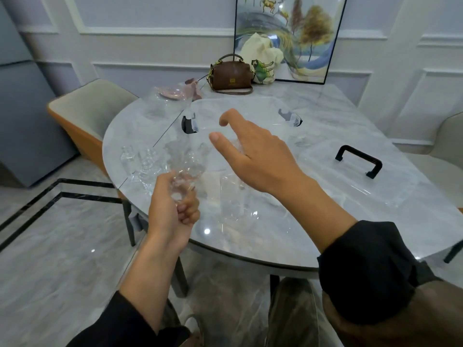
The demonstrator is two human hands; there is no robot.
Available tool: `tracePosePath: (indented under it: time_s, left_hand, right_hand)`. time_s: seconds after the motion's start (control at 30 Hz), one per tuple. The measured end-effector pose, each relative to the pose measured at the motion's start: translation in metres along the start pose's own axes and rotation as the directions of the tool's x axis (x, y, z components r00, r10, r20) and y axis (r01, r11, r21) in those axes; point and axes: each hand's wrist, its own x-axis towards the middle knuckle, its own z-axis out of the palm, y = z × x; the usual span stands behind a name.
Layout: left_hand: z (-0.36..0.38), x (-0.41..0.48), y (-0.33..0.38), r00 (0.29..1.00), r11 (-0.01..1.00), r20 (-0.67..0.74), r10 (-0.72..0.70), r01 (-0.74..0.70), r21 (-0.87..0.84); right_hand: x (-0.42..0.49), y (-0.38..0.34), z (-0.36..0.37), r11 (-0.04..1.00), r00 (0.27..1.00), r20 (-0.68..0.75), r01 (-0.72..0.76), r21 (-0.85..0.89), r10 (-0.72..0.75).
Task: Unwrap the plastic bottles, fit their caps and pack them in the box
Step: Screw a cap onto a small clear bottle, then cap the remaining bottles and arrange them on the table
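Grey-white marbled table (pixel 325 108); brown handbag (pixel 231 76) at twelve o'clock; black handle (pixel 359 160) on clear lid (pixel 390 189) at three o'clock; beige-and-orange chair (pixel 82 113) at ten o'clock; black sleeves (pixel 370 266)

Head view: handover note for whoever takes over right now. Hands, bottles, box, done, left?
Left hand grips crumpled clear wrap at the near-left edge of the table; I cannot tell whether a bottle is inside.
Right hand is open, fingers spread, over the clear box, holding nothing.
The box is open; its lid lies on the table to the right.
Small clear bottles stand near the left edge.
Done: lid off, and unwrapping seems under way.
Left: finish unwrapping, cap, pack. Glare hides the caps and the box's contents.
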Motion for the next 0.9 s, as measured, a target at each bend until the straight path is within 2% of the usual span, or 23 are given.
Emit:
tracePosePath:
  time_s: [0.2, 0.37, 0.47, 0.57, 0.67, 0.77, 0.9]
  left_hand:
    - [-0.008, -0.015, 0.001, 0.999, 0.984, 0.027, -0.018, 0.023, -0.178]
    - [-0.009, -0.028, 0.0, 0.996, 0.971, 0.08, -0.03, 0.048, -0.232]
    - [-0.01, -0.036, -0.001, 0.991, 0.957, 0.12, -0.053, 0.084, -0.276]
    - [-0.009, -0.043, -0.005, 0.983, 0.948, 0.172, -0.069, 0.118, -0.296]
    - [-0.003, -0.051, -0.009, 0.969, 0.952, 0.233, -0.082, 0.145, -0.268]
    - [0.005, -0.058, -0.015, 0.962, 0.978, 0.259, -0.086, 0.131, -0.16]
    - [0.01, -0.07, -0.02, 0.949, 0.985, 0.274, -0.156, 0.17, -0.03]
  right_hand:
    - [-0.003, -0.004, 0.0, 0.999, 0.999, -0.052, -0.007, 0.05, 0.01]
    - [0.0, -0.001, -0.007, 0.994, 0.991, -0.117, -0.047, 0.098, 0.058]
    - [-0.012, 0.001, -0.012, 0.992, 0.96, -0.276, -0.017, 0.127, 0.051]
    - [-0.043, -0.007, -0.014, 0.963, 0.906, -0.422, 0.124, 0.238, -0.013]
    - [-0.074, -0.022, -0.006, 0.913, 0.944, -0.325, 0.175, 0.369, -0.049]
    - [-0.091, -0.035, 0.0, 0.886, 0.985, -0.171, 0.089, 0.456, -0.011]
    - [-0.103, -0.037, 0.002, 0.842, 0.996, -0.089, 0.034, 0.538, 0.017]
